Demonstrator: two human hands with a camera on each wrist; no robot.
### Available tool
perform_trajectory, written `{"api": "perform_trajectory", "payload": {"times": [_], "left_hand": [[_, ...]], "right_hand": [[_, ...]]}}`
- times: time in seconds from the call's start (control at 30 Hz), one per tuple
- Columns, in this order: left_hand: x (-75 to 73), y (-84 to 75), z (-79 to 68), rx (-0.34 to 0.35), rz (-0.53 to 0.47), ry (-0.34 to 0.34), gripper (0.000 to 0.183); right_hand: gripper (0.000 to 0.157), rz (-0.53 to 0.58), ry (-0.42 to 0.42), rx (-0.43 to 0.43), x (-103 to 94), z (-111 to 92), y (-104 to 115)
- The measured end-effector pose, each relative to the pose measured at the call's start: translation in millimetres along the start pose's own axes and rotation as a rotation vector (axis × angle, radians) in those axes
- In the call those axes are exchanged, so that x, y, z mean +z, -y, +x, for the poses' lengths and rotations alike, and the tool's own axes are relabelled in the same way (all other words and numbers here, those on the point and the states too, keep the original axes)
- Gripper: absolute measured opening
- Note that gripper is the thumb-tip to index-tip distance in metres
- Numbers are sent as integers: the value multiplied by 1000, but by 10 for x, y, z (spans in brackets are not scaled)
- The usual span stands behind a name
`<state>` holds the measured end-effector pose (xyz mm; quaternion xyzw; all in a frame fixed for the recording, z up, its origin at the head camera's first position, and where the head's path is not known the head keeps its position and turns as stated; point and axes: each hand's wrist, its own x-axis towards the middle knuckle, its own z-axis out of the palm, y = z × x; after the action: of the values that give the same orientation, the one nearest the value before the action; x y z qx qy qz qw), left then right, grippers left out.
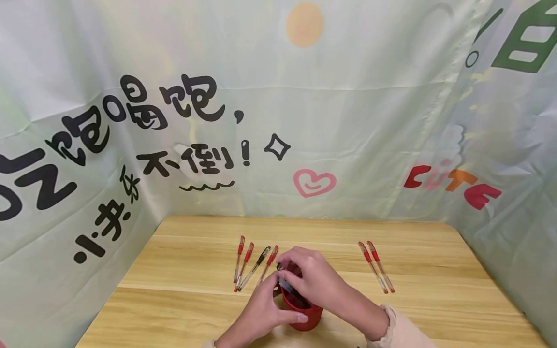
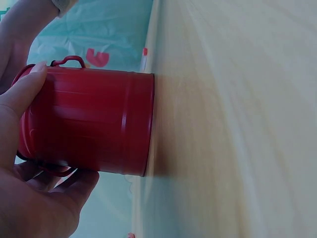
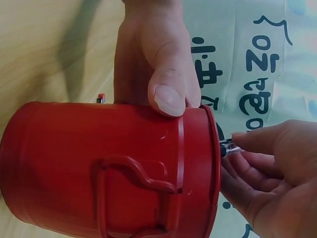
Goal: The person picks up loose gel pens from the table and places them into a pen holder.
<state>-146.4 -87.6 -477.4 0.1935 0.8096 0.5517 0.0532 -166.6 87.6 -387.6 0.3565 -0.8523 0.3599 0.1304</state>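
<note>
A small red metal bucket (image 1: 307, 321) with looped side handles stands upright on the table near its front. My left hand (image 1: 263, 309) grips it round the side near the rim; in the left wrist view the thumb (image 2: 30, 87) lies on its wall. At the bucket's mouth my right hand (image 1: 319, 278) pinches a black-capped pen (image 3: 229, 148), whose lower part reaches inside the bucket. Whether more than one pen is in those fingers or in the bucket, I cannot tell. Just behind the hands, a red pen (image 1: 271, 261) lies on the table.
Left of the bucket, a black pen (image 1: 256, 266) lies close to two more red pens (image 1: 239, 256). Two red pens (image 1: 374, 266) lie side by side to the right. Printed cloth (image 1: 361, 145) hangs behind and beside the wooden table (image 1: 435, 299).
</note>
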Motion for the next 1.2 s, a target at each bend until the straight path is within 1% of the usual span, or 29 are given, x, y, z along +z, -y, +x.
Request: {"api": "perform_trajectory", "payload": {"times": [0.13,0.37,0.5,0.73,1.03,1.2], "left_hand": [[-2,-4,-5,-7,-1,6,79],[-7,-3,-3,-17,12,11,84],[-5,0,1,-16,2,15,85],[-13,-6,-6,-4,-10,19,83],[-4,-2,1,1,15,11,84],[2,5,10,0,0,17,83]], "right_hand": [[13,-7,31,11,-9,-5,3],[12,-35,79,55,-24,-16,13],[11,-53,97,71,-26,-20,8],[10,-49,113,80,-29,-19,-3],[10,-44,125,79,-41,-29,-7],[10,-44,130,80,-45,-37,-17]]}}
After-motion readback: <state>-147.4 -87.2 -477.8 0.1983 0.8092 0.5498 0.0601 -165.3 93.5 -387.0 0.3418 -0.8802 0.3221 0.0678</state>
